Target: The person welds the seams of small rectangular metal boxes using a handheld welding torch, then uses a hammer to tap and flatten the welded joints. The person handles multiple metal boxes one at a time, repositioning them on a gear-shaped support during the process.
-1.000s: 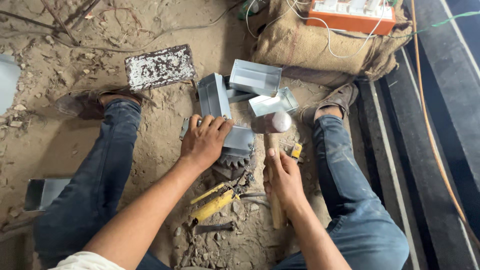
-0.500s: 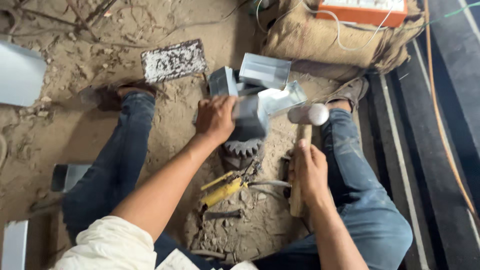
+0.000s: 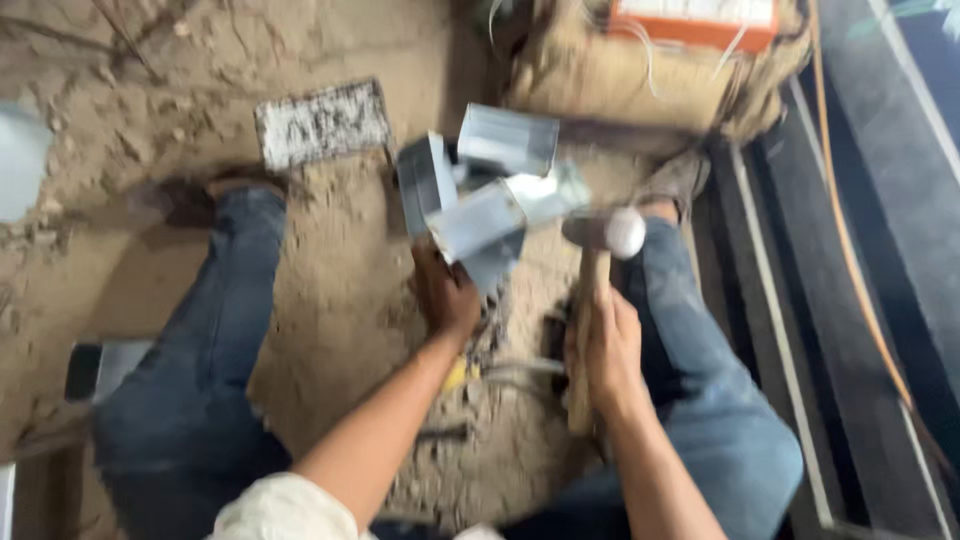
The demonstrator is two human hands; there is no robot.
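over sandy ground, right hand [image 3: 608,345] grips hammer [image 3: 596,290], fingers closed.

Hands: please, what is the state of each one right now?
Left hand: closed, holding a bent sheet-metal piece.
Right hand: closed around the wooden handle of a hammer.

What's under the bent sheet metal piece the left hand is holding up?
Under the sheet metal piece, sandy ground and the left hand gripping its lower edge show. The spot right beneath it is blurred and partly covered, so what lies there cannot be told.
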